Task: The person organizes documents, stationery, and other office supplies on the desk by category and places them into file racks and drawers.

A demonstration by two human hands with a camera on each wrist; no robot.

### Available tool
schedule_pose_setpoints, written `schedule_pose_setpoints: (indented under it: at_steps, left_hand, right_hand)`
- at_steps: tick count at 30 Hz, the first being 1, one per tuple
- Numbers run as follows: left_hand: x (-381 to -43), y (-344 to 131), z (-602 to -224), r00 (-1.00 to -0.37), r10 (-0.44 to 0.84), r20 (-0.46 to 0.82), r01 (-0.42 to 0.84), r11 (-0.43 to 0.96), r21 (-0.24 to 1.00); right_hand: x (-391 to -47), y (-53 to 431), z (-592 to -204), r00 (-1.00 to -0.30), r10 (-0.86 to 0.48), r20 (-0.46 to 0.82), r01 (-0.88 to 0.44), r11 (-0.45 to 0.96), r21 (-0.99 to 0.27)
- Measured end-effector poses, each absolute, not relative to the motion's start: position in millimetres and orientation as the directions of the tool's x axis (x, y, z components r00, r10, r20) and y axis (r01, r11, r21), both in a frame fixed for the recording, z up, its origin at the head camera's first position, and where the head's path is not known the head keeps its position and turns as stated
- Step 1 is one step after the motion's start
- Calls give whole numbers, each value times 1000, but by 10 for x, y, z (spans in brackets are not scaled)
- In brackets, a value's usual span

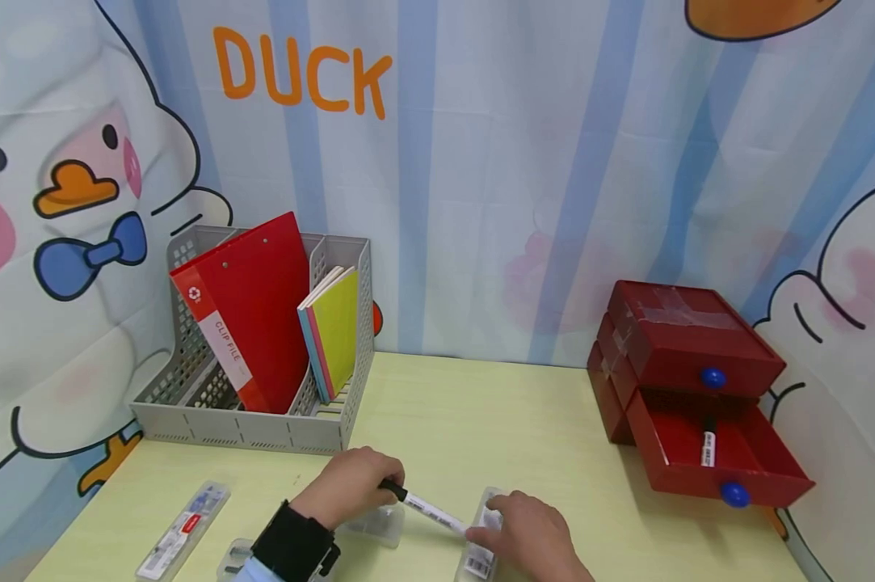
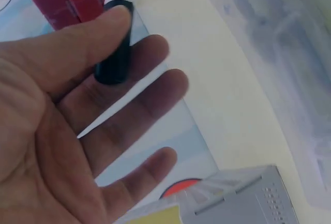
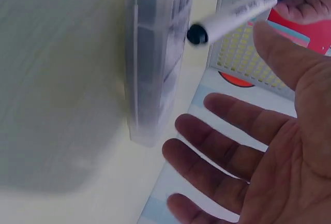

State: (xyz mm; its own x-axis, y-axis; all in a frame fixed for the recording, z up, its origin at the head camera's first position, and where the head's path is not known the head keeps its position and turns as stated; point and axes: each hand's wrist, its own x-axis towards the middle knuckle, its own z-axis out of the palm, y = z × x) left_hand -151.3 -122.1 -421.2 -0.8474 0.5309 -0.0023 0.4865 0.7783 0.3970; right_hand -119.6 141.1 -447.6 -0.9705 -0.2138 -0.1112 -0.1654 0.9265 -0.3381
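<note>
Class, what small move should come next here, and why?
Probably the right hand should close on the marker by its free end: the left hand pinches its black cap, while the right hand, open close by, grips nothing.

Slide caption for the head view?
Left hand pinches a marker by its black cap, right hand near the other end; at right, a red drawer stands open with another marker inside.

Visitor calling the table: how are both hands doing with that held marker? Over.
Left hand pinching marker by its dark cap. Right hand empty, fingers apart. Clear plastic case close by right hand; no visible obstruction between hand and marker.
</note>
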Motion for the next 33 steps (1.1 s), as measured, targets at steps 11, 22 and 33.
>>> schedule_pose_setpoints:
  at_steps: [11,22,33]
  left_hand:
    - [-1541,-1075,-4256,-813,582,12,529,731,431]
    - [-1526,-1103,-4278,-838,544,46,520,770,369]
    - [-1487,-1233,-4280,-945,327,14,325,930,174]
  right_hand:
    - [-1208,1340,-4584,-906,-420,55,-414,850,-326]
    - [-1192,1375,-4502,-916,-396,62,-392,854,-341]
    - [-1172,1551,-4452,-972,-226,58,-233,925,-300]
